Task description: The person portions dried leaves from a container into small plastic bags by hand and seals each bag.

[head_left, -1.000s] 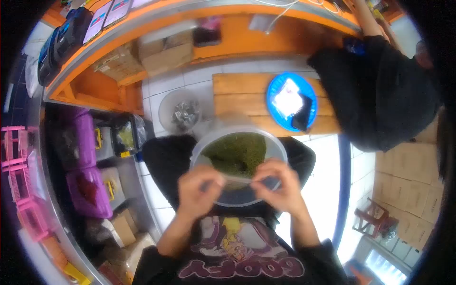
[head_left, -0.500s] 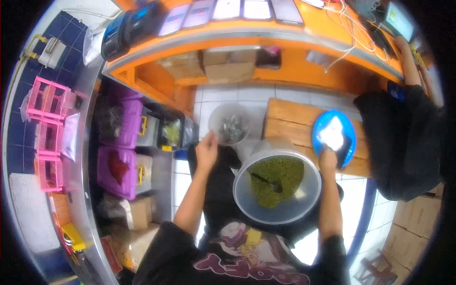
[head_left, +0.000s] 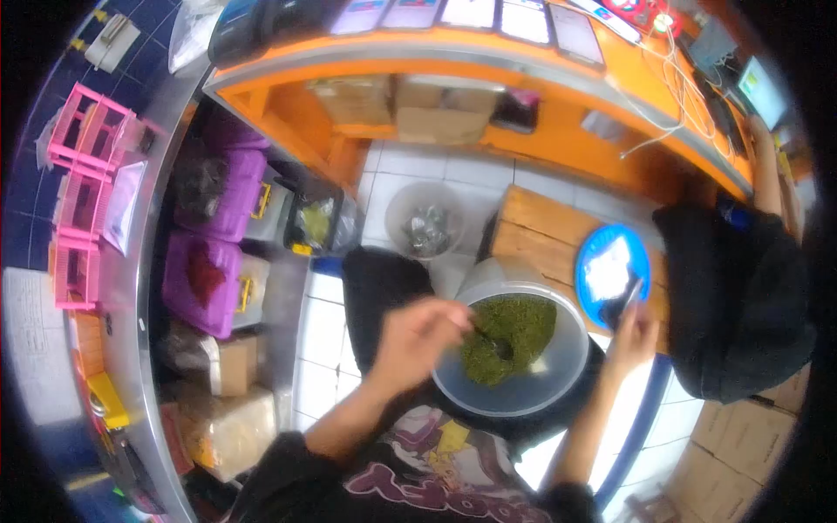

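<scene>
Just right of the centre of the frame, a large, round, translucent plastic tub (head_left: 558, 388) sits over the person's lap, holding a heap of finely cut or ground green material (head_left: 532, 327). A dark spoon (head_left: 500, 348) lies in the heap, its handle slanting to the upper left.

The left hand (head_left: 418, 342) is at the tub's left rim, its grip drawn in at the end of the spoon's handle; blur hides whether it is clamped on it. The right hand (head_left: 636, 338) reaches to the lower edge of a round blue plastic plate (head_left: 586, 292), its grip closed on a thin grey piece (head_left: 636, 291) that is too blurred to identify. On the plate lie glossy white sheets or packets (head_left: 608, 266) and something dark (head_left: 612, 311).

The plate rests on a low tabletop of brown wooden planks (head_left: 532, 228), right of centre. Above the tub and to its left, a round translucent container (head_left: 397, 212) holds shiny silvery packets (head_left: 427, 228). Farther left are purple plastic bins (head_left: 222, 292); on the orange tabletop (head_left: 632, 74) along the top of the frame lie several phones (head_left: 523, 22). A person in dark clothing (head_left: 732, 305) is at the right.
</scene>
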